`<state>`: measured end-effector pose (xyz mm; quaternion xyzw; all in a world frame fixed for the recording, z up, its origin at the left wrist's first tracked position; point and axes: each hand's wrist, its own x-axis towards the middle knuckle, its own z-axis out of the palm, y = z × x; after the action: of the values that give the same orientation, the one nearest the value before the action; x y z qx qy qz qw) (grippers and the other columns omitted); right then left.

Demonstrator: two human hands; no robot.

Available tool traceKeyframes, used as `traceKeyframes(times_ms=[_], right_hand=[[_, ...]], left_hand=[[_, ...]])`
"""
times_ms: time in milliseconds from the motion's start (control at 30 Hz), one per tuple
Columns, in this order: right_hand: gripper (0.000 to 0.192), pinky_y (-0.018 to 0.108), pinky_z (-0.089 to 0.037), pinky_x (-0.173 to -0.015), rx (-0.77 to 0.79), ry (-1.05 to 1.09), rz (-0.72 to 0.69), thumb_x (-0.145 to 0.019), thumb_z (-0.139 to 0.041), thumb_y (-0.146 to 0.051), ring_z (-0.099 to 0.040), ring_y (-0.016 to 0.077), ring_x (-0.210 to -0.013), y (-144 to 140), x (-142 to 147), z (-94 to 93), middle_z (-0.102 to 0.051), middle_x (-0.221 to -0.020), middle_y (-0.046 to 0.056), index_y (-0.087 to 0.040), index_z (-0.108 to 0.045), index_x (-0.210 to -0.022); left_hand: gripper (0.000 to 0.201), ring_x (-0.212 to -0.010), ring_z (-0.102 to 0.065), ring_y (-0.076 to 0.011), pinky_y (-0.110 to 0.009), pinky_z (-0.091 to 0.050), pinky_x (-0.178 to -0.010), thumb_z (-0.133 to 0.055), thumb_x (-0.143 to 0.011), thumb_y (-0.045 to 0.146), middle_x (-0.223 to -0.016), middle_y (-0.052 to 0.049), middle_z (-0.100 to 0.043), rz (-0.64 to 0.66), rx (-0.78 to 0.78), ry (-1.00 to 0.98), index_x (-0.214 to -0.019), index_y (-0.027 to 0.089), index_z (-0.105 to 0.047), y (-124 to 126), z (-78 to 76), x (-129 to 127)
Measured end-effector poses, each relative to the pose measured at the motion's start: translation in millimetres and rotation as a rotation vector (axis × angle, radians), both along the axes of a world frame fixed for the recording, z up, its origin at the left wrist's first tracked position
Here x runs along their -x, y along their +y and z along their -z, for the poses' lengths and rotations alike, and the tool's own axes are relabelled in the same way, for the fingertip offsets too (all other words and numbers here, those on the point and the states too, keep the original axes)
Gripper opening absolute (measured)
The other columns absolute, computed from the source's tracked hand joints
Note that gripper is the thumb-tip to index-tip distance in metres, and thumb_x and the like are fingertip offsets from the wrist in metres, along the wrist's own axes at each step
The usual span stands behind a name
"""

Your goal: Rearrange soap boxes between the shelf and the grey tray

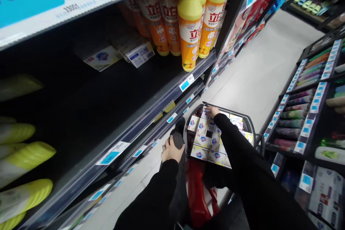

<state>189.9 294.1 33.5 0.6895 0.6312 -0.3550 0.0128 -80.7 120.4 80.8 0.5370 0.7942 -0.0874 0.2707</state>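
Resting on the bent knee [176,140], the left hand [171,150] lies palm down with its grip loosely together on the dark trouser cloth, holding nothing; the black-sleeved arm runs straight down from the body to it. Just right of that hand stands the basket [249,122], packed with small white soap boxes [202,140] — rows of them, printed blue and red. The right hand [212,111] reaches across to the far corner, its grip down on one box [207,114]; whether the fingers have closed round it I cannot tell. Such a carton is probably light and stiff-walled, with slick printed faces that crush if squeezed — best pinched across its two narrow sides. The right arm is stretched long, elbow nearly straight, wrist bent downward. Below the arm, a red bag [198,194] hangs.
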Motion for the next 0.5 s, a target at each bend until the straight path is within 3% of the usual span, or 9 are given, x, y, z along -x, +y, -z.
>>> traceKeyframes(times_ms=[100,200,333,500], right_hand=[[0.035,0.027,-0.042,-0.102,-0.01,-0.077,0.038,-0.084,-0.069,-0.026,-0.061,0.0214,-0.113,-3,-3,-1.7,-0.066,-0.123,0.013,-0.018,-0.069,-0.117],[0.041,0.037,-0.045,-0.098,0.015,-0.228,0.169,-0.086,-0.065,-0.04,-0.061,0.0288,-0.111,-8,-12,-1.9,-0.063,-0.122,0.023,-0.01,-0.068,-0.115],[0.041,0.031,-0.048,-0.09,0.109,-0.208,0.2,-0.08,-0.072,-0.041,-0.064,0.0245,-0.102,-14,-23,0.0,-0.069,-0.11,0.018,-0.012,-0.07,-0.109],[0.036,0.029,-0.049,-0.082,0.082,-0.137,0.202,-0.083,-0.068,-0.046,-0.066,0.0228,-0.094,-18,-18,-4.8,-0.072,-0.102,0.013,-0.016,-0.073,-0.102]], left_hand=[[0.082,-0.121,-0.047,-0.0364,-0.048,-0.046,-0.094,-0.054,-0.082,0.056,-0.144,-0.017,-0.044,-0.002,-0.002,-0.003,-0.151,0.016,-0.033,0,-1.5,0],[0.082,-0.12,-0.048,-0.0359,-0.047,-0.046,-0.094,-0.055,-0.082,0.055,-0.144,-0.017,-0.043,-0.002,0.006,0.0,-0.15,0.017,-0.034,0,-1.8,-1],[0.081,-0.119,-0.049,-0.0359,-0.046,-0.046,-0.094,-0.055,-0.082,0.054,-0.143,-0.017,-0.045,0.01,-0.016,0.012,-0.15,0.015,-0.035,1,-2.1,-2],[0.08,-0.12,-0.048,-0.036,-0.047,-0.046,-0.095,-0.054,-0.083,0.054,-0.144,-0.017,-0.045,0.005,-0.008,0.004,-0.15,0.015,-0.034,1,-4.1,-2]])
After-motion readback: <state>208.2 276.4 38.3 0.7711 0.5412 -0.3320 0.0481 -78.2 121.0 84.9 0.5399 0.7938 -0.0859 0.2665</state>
